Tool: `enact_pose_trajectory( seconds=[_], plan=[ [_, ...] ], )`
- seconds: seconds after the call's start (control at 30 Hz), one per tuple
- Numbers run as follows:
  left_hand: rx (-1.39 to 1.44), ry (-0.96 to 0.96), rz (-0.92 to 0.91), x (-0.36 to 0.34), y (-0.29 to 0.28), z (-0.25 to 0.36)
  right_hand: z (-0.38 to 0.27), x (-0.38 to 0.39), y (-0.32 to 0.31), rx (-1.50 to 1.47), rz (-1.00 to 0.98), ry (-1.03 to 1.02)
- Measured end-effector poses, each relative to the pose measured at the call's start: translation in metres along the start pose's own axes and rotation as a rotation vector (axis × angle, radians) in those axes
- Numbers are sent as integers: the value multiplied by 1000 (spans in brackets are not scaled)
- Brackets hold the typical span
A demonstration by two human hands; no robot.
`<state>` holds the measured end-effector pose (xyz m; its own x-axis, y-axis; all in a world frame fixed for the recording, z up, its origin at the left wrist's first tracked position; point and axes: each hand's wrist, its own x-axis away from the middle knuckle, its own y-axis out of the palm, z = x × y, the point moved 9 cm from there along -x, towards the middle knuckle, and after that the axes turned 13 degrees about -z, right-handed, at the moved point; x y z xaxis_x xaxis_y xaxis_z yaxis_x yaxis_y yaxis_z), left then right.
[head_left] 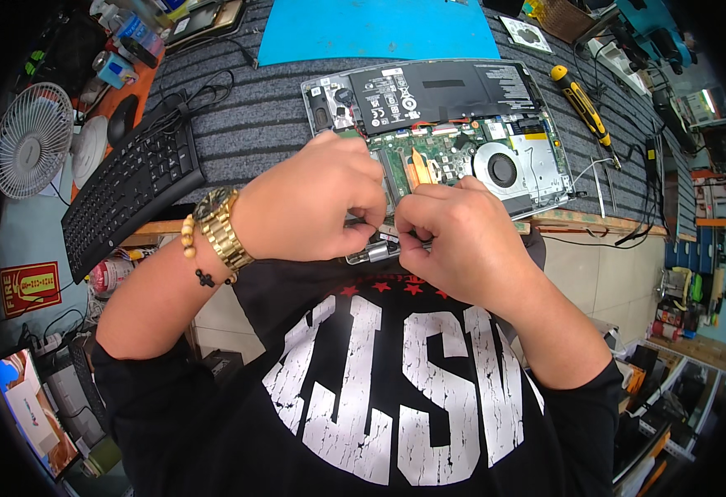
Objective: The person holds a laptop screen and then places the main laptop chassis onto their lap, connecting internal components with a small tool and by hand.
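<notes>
An opened laptop [561,178] lies on the bench with its insides showing. Its black battery [437,95] fills the far side; a green circuit board, a copper heat pipe [421,168] and a round cooling fan [502,168] are nearer. My left hand [317,199] is over the near left corner, thumb and fingers pinched together. Close beside it, my right hand [462,232] pinches at the same near edge. A silver hinge [373,252] shows just below the fingertips. Whatever lies between my fingers is too small and covered to name.
A yellow-black screwdriver [580,106] and thin metal tweezers [599,190] lie right of the laptop. Behind it is a blue mat [379,33]. At left are a black keyboard [135,186], a mouse [123,120] and a white desk fan [34,139]. Cables run along the right.
</notes>
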<state>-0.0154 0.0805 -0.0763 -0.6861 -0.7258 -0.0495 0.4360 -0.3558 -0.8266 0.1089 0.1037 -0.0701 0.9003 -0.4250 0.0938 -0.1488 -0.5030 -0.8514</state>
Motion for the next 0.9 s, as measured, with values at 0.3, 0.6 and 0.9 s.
enact_pose_trajectory(
  seconds=[0.3,0.6,0.9],
  plan=[
    [-33,-126,-59,-11,0,3,1,2,0,-4,-7,10],
    [-55,-147,-38,-11,2,5,3,2,2,5,-5,-5],
    [-13,-182,-17,-8,4,3,1,0,1,18,-27,-13]
  ],
)
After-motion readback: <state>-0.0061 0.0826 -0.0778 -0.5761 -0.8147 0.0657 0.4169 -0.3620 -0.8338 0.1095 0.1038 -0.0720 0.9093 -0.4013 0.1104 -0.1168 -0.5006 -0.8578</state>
